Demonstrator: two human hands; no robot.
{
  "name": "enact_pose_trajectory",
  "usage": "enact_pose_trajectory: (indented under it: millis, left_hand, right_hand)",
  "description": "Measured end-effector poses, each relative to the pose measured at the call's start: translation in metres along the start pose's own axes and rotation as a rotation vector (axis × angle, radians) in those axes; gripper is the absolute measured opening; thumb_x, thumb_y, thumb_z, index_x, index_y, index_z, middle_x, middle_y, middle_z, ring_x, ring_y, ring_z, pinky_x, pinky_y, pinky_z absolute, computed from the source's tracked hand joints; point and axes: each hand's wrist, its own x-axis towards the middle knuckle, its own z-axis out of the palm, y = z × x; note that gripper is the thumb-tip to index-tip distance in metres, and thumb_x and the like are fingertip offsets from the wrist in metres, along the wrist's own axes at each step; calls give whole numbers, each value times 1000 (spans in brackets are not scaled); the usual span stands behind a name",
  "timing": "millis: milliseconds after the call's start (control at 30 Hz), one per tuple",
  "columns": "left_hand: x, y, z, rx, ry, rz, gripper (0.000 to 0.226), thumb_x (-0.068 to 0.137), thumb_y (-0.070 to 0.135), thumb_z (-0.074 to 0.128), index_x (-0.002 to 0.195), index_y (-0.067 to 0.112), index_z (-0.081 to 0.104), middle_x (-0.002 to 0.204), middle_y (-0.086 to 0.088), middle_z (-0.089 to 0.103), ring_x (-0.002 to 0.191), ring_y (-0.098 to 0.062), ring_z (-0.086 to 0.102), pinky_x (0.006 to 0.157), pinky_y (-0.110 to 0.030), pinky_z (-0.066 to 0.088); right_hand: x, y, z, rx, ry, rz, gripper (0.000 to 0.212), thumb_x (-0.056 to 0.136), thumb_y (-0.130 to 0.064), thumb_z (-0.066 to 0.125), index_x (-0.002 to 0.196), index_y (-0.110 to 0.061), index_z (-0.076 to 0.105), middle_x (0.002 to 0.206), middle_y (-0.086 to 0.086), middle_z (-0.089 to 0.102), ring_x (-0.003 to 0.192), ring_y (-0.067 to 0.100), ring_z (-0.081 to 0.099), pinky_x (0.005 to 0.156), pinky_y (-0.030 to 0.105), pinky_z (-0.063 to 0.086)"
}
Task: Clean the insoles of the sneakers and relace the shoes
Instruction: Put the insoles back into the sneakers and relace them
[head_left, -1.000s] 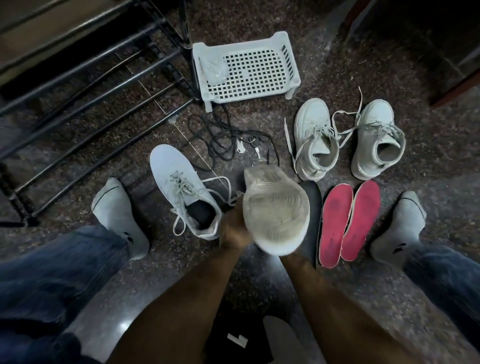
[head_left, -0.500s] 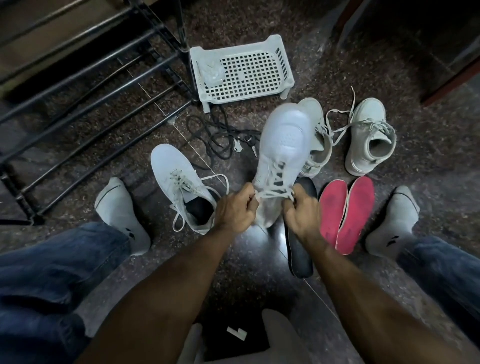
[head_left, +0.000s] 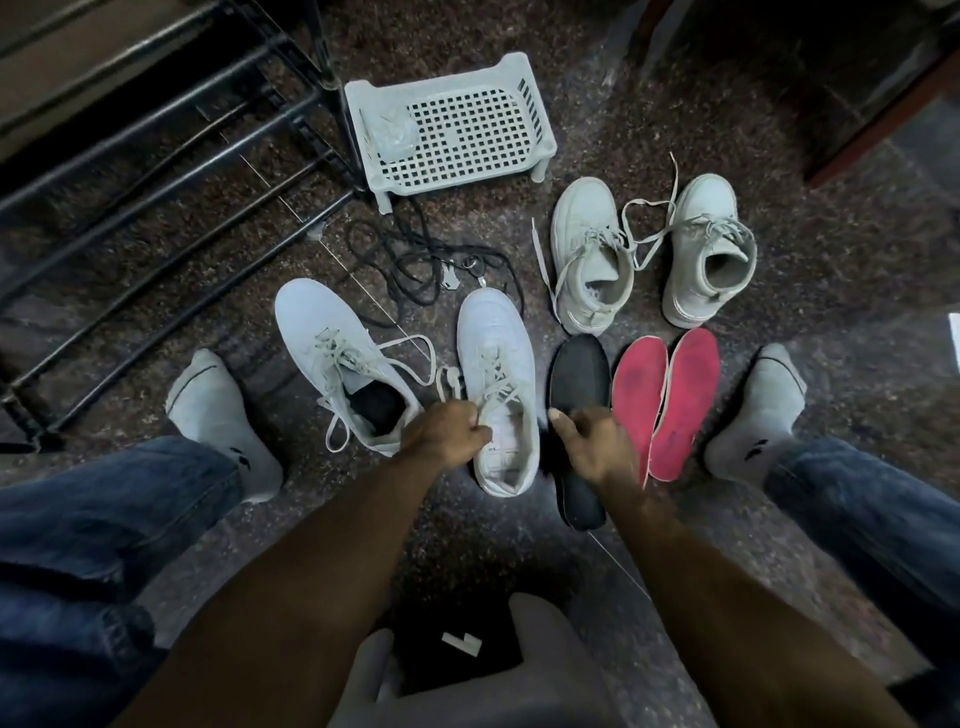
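Note:
Two white low sneakers stand on the floor between my legs. The left sneaker (head_left: 332, 343) has a dark insole inside. The middle sneaker (head_left: 501, 364) stands upright, toe pointing away, and my left hand (head_left: 447, 434) grips its laces near the tongue. My right hand (head_left: 597, 444) hovers just right of that shoe, over a black insole (head_left: 579, 379) lying flat, fingers loosely curled and holding nothing visible. Two pink insoles (head_left: 665, 400) lie side by side further right. A pair of grey high-top sneakers (head_left: 649, 254) with loose laces stands behind them.
A tangle of black laces (head_left: 415, 260) lies on the floor behind the white sneakers. A white plastic basket (head_left: 540, 130) stands at the back, beside a black metal shoe rack (head_left: 156, 156) on the left. My socked feet (head_left: 218, 415) (head_left: 753, 410) flank the shoes.
The middle sneaker, held up sole-out and then toe-up in both hands, now stands on the floor. My right hand has let go of it and moved right over the black insole.

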Motion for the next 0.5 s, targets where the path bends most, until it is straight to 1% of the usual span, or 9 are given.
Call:
enact_pose_trajectory:
  millis: [67,133,200,233,267,333,367,433,500]
  left_hand:
    - [0,1,0,47,21,4,31,86,46,57,73,19,48,93,-8,65,89,-31,62,72,-34,47]
    - [-3,0,0,92,109,63,27,87,45,57,78,21,47,98,-6,63,91,-32,61,73,-37,50]
    - [-4,0,1,169,250,218,20,89,37,57,91,19,49,106,-5,54,96,-29,57,72,-39,49]
    - [-4,1,2,243,306,310,17,89,32,56,98,18,51,110,-4,50,102,-27,54,75,-39,47]
    - [-3,2,2,333,330,395,16,89,28,55,103,19,54,117,-2,47,111,-25,49,82,-39,44]
    - [2,5,4,498,306,503,27,87,21,57,113,25,60,139,-2,38,131,-25,34,102,-40,33]
    - [6,8,6,540,279,495,31,86,20,58,116,26,61,148,-3,31,139,-26,25,110,-44,25]
    - [14,13,10,580,248,385,35,87,20,59,122,22,60,156,-7,18,144,-32,14,116,-52,15]
    - [21,17,18,618,256,296,34,89,22,59,123,16,56,156,-9,14,142,-36,15,116,-56,13]
  right_hand:
    - [-7,11,4,-145,24,117,35,93,-46,52,113,-17,58,117,11,57,99,36,62,78,40,47]
    - [-8,17,8,-243,-16,194,44,91,-40,56,125,-14,47,127,11,47,105,39,60,81,45,48]
    - [-6,18,10,-274,-34,208,54,88,-46,60,126,-13,41,126,11,44,104,39,60,79,47,48]
    - [-5,16,11,-277,-36,214,58,86,-49,62,125,-13,39,125,11,44,104,39,60,78,47,48]
    - [-3,15,12,-275,-32,216,61,84,-52,64,123,-13,38,124,11,43,104,39,60,76,46,47]
    - [1,12,14,-288,-31,220,65,81,-57,65,120,-13,37,122,11,44,103,38,59,73,45,47]
    - [3,10,15,-305,-36,223,65,80,-58,66,119,-14,37,122,11,44,103,38,59,71,43,45]
    - [6,9,17,-336,-41,227,67,79,-59,67,118,-14,35,121,11,44,102,37,60,66,41,42]
    - [8,10,20,-347,-45,231,71,77,-60,69,117,-15,31,119,11,43,102,37,58,65,41,41]
